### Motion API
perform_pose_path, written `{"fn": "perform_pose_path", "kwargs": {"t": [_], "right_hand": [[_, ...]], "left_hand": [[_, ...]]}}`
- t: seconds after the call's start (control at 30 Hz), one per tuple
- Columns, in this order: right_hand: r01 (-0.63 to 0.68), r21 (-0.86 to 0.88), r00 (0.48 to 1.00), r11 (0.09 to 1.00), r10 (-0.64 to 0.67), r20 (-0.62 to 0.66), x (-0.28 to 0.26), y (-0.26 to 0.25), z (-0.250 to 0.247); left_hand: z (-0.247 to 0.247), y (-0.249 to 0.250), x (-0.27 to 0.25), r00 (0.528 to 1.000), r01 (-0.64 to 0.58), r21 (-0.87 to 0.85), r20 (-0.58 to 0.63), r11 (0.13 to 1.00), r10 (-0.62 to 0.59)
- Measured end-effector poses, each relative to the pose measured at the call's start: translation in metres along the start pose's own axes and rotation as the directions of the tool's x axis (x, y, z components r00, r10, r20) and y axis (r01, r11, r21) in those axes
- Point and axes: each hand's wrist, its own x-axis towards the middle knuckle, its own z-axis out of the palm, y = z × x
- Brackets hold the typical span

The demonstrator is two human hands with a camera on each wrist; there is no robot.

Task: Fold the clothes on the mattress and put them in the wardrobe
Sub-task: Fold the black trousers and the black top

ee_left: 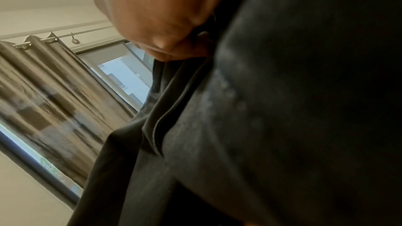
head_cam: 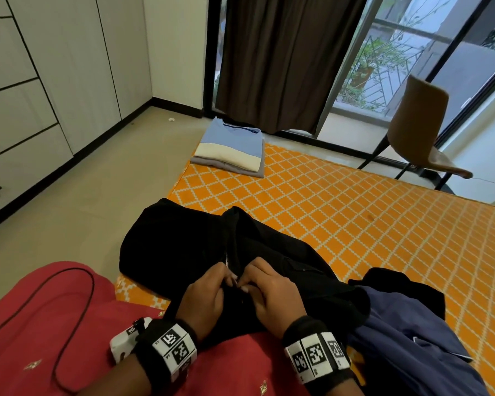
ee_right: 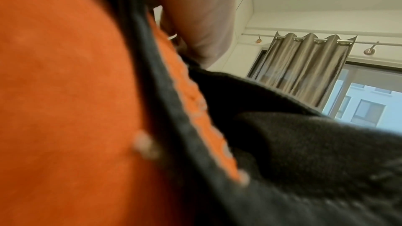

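Both hands, left (head_cam: 205, 295) and right (head_cam: 272, 292), pinch the black jacket (head_cam: 183, 247) at its zip (head_cam: 227, 260) on the mattress (head_cam: 355, 224); best to seat the zip ends squarely, hold the cloth taut, then close and flatten before folding.

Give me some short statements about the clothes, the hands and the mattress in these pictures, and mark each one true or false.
1. Both hands pinch the black jacket at its zipper. True: left hand, right hand.
2. The folded stack lies on the chair. False: it lies on the orange mattress, at its far corner.
3. A navy garment lies to the right of the jacket. True.
4. The top folded piece is red. False: light blue and cream.
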Motion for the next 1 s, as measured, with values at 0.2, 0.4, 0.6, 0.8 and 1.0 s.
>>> {"fn": "perform_pose_path", "kwargs": {"t": [0.2, 0.4, 0.6, 0.8, 1.0], "right_hand": [[-0.044, 0.056, 0.999, 0.997, 0.045, -0.026, -0.009, 0.005, 0.005], [-0.023, -0.037, 0.998, 0.999, 0.020, -0.062, -0.009, 0.001, 0.013], [-0.012, 0.219, 0.979, 0.976, 0.056, -0.197, -0.037, 0.009, 0.007], [-0.098, 0.209, 0.935, 0.973, 0.163, -0.316, -0.063, 0.034, 0.014], [-0.243, 0.021, 0.913, 0.970, 0.236, -0.333, -0.058, 0.036, 0.013]], "left_hand": [[0.000, 0.000, 0.005, 0.997, 0.048, 0.024, 0.066, 0.999, -0.050], [0.001, -0.001, 0.007, 0.995, 0.073, -0.013, 0.063, 0.997, -0.072], [-0.016, -0.031, 0.020, 0.957, 0.289, -0.039, -0.017, 0.957, -0.290], [-0.014, 0.002, -0.008, 0.969, 0.057, 0.077, 0.234, 0.995, -0.073], [-0.022, -0.014, -0.003, 0.981, 0.053, -0.093, 0.193, 0.994, -0.034]]}}
